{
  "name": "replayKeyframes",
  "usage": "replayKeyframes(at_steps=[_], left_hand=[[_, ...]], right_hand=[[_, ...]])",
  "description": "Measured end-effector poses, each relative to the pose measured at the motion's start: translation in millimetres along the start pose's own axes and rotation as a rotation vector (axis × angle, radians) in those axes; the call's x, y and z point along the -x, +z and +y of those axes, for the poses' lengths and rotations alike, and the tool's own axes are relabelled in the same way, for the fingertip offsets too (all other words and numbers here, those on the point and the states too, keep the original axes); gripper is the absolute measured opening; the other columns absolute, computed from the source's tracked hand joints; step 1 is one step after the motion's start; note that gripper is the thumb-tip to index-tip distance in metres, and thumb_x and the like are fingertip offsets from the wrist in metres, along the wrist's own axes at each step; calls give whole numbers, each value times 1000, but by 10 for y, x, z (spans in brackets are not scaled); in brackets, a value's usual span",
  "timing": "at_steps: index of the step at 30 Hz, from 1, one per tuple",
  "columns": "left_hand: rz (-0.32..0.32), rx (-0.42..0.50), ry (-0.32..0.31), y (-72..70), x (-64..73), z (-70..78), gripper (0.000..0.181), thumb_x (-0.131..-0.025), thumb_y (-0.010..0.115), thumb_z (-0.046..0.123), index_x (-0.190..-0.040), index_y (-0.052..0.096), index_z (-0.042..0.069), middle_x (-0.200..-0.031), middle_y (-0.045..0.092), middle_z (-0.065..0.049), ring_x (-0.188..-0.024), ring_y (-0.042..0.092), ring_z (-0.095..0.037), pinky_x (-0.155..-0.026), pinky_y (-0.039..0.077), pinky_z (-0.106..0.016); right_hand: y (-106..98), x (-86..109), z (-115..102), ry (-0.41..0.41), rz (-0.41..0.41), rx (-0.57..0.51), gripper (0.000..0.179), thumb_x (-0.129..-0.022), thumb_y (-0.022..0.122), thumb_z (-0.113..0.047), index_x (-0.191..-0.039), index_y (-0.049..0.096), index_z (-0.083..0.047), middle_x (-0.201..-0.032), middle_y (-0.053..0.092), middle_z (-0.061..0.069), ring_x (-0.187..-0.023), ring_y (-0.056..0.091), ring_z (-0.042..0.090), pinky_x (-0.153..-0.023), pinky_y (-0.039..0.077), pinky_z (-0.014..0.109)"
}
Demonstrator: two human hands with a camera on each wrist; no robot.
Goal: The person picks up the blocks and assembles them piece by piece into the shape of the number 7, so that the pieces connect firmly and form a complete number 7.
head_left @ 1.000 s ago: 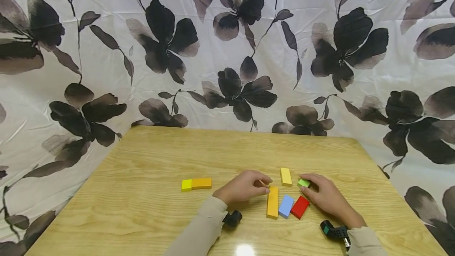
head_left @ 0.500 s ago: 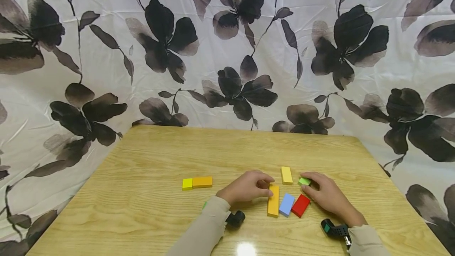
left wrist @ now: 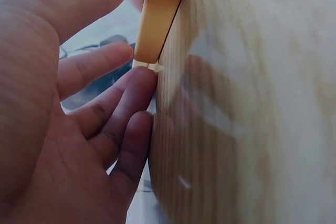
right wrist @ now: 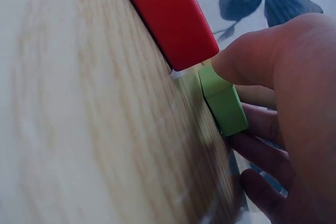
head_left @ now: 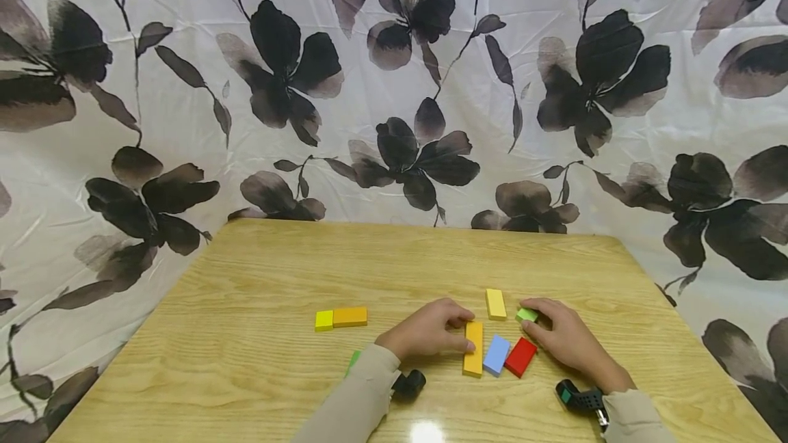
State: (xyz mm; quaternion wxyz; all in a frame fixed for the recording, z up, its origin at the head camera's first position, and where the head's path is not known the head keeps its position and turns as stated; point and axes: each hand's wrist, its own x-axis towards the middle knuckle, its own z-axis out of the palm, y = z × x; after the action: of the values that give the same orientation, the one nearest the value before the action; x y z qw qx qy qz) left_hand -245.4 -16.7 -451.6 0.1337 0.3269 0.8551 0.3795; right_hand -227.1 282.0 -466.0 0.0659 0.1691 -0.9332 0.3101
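My left hand (head_left: 427,328) is at the long orange block (head_left: 473,361) lying on the table. Its thumb tip lies on the block's side and the index fingertip touches the far end; in the left wrist view the other fingers (left wrist: 137,129) hang bent near the tabletop. My right hand (head_left: 563,333) pinches a small light green block (right wrist: 224,103) between thumb and fingers, and that block sits on the table. Between the hands lie a blue block (head_left: 496,355) and a red block (head_left: 520,357). A pale yellow block (head_left: 495,304) lies farther back.
Left of the left hand, a small bright yellow block (head_left: 323,320) touches an orange block (head_left: 350,316) end to end. A darker green block (head_left: 353,359) is partly hidden by the left sleeve (head_left: 363,388). Behind the wooden table (head_left: 277,258) hangs a flowered cloth (head_left: 394,87).
My left hand has shifted slightly right, its thumb coming down along the orange block. The green block beside the left sleeve has come into view. My right hand stays on the light green block.
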Motion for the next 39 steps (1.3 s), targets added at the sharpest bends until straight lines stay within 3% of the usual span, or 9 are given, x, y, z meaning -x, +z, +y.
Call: replayKeyframes(at_steps=[12,24,39], left_hand=[[-29,-66,-21,15,-10,-3,72,-82,81,49,-141,59,15,-125,53,5,-109,54,-4,-95,45,-24],[-34,-124,-7,21,5,11,72,-82,82,47,-142,58,14,-117,51,6,-104,52,-3,-93,45,-23],[-11,-60,-20,28,12,-11,65,-82,84,42,-134,58,12,-120,51,5,-104,51,-5,-90,46,-24]], right_hand=[[-17,2,-28,9,-2,-2,42,-97,69,-28,-135,63,-9,-137,59,14,-129,49,42,-102,38,62],[0,5,-20,12,5,15,42,-98,68,-29,-135,63,-10,-136,59,14,-129,49,42,-102,38,63],[-10,0,-55,17,4,5,42,-97,69,-27,-134,63,-8,-136,59,15,-129,49,42,-102,38,62]])
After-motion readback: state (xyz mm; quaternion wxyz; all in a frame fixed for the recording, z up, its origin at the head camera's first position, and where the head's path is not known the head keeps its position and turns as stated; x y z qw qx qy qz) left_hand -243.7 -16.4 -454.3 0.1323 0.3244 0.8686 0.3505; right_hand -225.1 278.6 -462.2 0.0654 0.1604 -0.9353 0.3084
